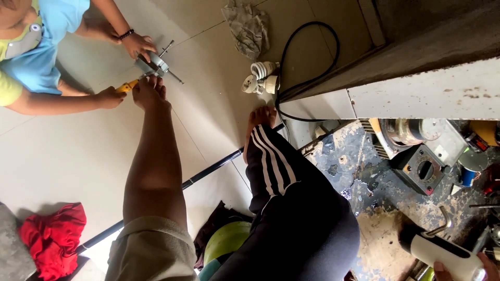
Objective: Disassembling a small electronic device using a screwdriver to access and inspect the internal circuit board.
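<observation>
My right hand [487, 267] shows only at the bottom right corner, closed around a white hand tool [441, 251] with a black front end and a metal hook. The tool is over a worn, paint-chipped work surface [364, 182]. My left hand is out of view. A bare leg [154, 156] and a leg in black striped trousers [281, 192] stretch out over the tiled floor. At the top left, another person in a blue shirt holds a small grey motor [152, 63] with a shaft and a yellow-handled screwdriver [127, 86]. The bare foot rests against that motor.
A long black rod [208, 171] lies across the floor under the legs. Red cloth [52, 237] sits bottom left, a grey rag [249, 26] at the top. A looped black cable [291, 57] and a white socket with spiral bulb [260, 78] lie by a wall. Metal parts [419, 166] crowd the right.
</observation>
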